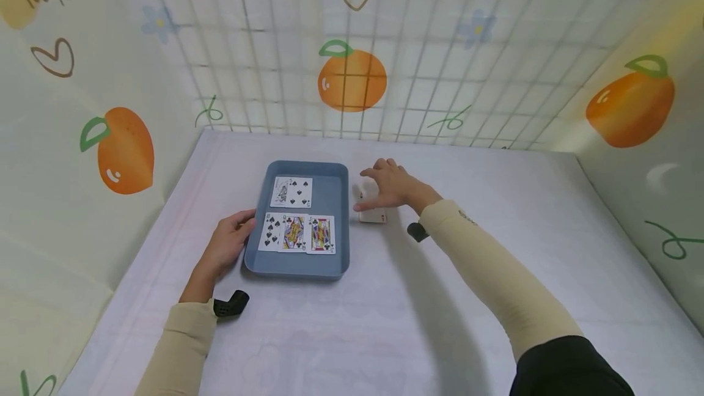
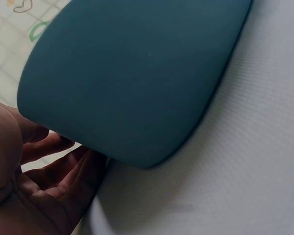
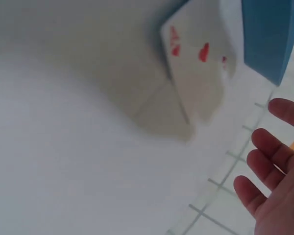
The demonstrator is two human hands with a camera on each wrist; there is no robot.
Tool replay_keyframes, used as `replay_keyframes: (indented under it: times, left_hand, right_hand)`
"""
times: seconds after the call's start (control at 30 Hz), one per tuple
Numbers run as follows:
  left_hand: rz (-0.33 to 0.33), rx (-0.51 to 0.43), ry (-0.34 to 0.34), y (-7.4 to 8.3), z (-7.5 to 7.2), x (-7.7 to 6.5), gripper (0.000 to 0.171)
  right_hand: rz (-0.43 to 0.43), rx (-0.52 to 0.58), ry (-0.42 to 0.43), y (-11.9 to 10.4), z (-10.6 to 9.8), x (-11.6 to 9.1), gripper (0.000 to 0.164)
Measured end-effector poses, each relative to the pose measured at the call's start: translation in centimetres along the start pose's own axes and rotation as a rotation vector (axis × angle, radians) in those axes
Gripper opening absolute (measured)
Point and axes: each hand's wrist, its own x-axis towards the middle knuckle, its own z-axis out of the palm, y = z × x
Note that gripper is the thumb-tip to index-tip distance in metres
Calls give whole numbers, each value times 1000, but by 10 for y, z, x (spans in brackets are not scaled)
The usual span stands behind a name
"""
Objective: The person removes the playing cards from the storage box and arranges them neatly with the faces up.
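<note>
A blue tray [image 1: 297, 267] lies on the table with playing cards inside in two groups. The upper pair includes a spade card [image 1: 300, 193]; the lower row has a spade card [image 1: 270, 232] and two face cards [image 1: 321, 234]. My left hand [image 1: 227, 242] holds the tray by its left side, fingers at the lower edge of the outer wall in the left wrist view. Right of the tray, my right hand [image 1: 393, 187] hovers with spread fingers over playing cards [image 1: 374, 216] that it partly hides. Red hearts mark one card [image 3: 206, 73] in the right wrist view.
A white cloth [image 1: 352, 335] covers the table. Behind it stands a white wire grid [image 1: 407, 96] with a sheet printed with oranges. Similar printed sheets [image 1: 616, 200] close off both sides. A black wrist device [image 1: 232, 304] sits by the left sleeve.
</note>
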Motion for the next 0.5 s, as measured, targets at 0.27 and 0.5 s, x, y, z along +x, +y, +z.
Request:
replay_keyframes:
  times: [0.27,0.5]
  left_hand:
    - [-2,2,0,-1,0,0,46]
    - [5,-5,-1,0,0,0,46]
  right_hand:
    - [-22,28,26,-12,-6,4,96]
    - [-67,14,42,-19,-7,8,95]
